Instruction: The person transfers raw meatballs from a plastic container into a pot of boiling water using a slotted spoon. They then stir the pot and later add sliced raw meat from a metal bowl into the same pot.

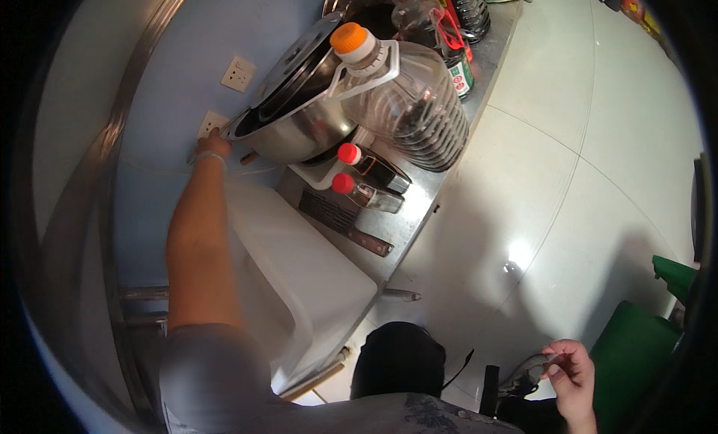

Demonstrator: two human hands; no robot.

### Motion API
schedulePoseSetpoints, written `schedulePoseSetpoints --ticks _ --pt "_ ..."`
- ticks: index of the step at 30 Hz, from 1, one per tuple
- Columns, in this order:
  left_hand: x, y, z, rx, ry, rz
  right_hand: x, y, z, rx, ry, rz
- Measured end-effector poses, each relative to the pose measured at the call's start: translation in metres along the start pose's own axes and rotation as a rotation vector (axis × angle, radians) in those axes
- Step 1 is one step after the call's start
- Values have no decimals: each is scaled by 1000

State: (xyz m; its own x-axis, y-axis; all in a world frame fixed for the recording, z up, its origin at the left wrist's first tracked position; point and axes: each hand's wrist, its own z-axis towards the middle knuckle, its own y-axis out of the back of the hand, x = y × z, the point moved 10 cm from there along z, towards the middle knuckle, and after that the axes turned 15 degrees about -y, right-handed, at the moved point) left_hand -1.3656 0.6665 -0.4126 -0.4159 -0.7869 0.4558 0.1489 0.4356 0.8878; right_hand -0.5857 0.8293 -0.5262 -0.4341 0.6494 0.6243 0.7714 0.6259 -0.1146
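Observation:
My left hand [213, 146] reaches out along the blue wall to the lower wall socket [212, 123]. Its fingertips are at the socket's lower edge, and I cannot tell whether they hold anything. Close to its right stands a large steel pot [297, 128] with a lid [297, 58] tilted in it. Low at the right, my right hand [573, 375] hangs over a shoe [524, 375], with fingers curled and the thumb near the index finger. Whether something small is pinched there cannot be made out.
A white plastic tub [336, 277] stands below my left arm. On the steel counter [418, 209] are a cleaver [342, 221], two red-capped bottles [381, 173] and a big clear jug [415, 108] with an orange cap. A green bin [634, 350] stands at the right.

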Motion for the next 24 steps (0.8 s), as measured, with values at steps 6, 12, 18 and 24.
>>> schedulePoseSetpoints --ticks 6,12,18,24 --pt "7 -16 31 33 -27 69 -7 0 17 -88 -42 62" --pt "-2 -9 36 -59 -16 306 -14 4 13 -139 -117 35" --pt "-14 37 15 -254 -203 545 -1 8 7 -93 -183 -41" --pt "5 100 -67 -309 -279 289 -13 8 -10 82 -241 -102"
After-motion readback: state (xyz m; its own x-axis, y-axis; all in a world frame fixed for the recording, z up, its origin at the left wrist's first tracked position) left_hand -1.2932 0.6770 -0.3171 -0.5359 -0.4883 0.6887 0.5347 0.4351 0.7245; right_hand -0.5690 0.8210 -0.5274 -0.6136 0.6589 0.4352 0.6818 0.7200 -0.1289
